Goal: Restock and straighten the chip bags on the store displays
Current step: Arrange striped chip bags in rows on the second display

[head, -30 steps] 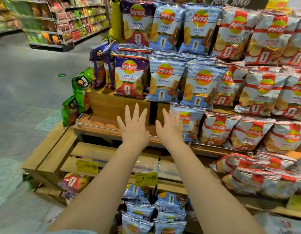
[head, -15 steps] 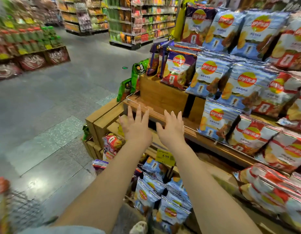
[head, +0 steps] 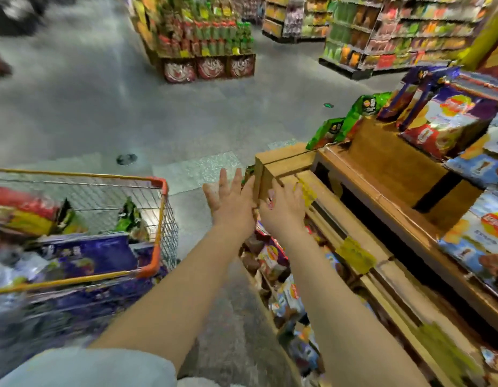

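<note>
Head view: your gaze swung left off the wooden display (head: 381, 163) & the shopping cart (head: 155, 219) came into frame at your left, which it wasn't a sec ago. Both hands stayed out in front, empty. Left hand (head: 231, 202) was spread, fingers apart, over the floor btwn cart & display corner. Right hand (head: 284, 210) was flat-open at the display's corner; can't tell if it touched.

Likely meaning: you were turning to the cart for fresh stock, so restocking was abt to resume.

Count, approx (blur): 2 hands, 1 cart, 2 green bags (head: 351, 118) at the display's far end, 2–3 purple bags (head: 448, 113) up top, 3 blue bags (head: 482, 233) right edge. Cart's chip bags (head: 83, 255) were too smeared to count.
</note>
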A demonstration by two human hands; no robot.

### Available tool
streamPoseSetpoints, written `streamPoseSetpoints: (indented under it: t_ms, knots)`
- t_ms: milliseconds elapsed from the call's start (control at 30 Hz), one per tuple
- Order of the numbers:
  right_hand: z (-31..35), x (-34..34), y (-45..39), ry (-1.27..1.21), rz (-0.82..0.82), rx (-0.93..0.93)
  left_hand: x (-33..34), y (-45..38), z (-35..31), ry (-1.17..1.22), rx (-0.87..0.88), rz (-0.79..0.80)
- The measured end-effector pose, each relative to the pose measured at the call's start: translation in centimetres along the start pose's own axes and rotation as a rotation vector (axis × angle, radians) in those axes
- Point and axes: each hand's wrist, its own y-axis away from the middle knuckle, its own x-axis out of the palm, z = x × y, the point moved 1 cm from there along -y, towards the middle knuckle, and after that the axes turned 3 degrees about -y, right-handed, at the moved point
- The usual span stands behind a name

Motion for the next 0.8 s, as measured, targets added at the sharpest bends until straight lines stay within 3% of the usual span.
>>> streamPoseSetpoints:
  t_ms: [500,800]
  knots:
    - [29.5,16.8,5.7,-0.027,0.366,-0.464,0.1,8.7,32.9,0.009,-0.544,0.041]
    - [40.2,24.7,9.8,0.029,0.480,-0.603,2.2,14.2,46.4,0.059,-0.739,0.102]
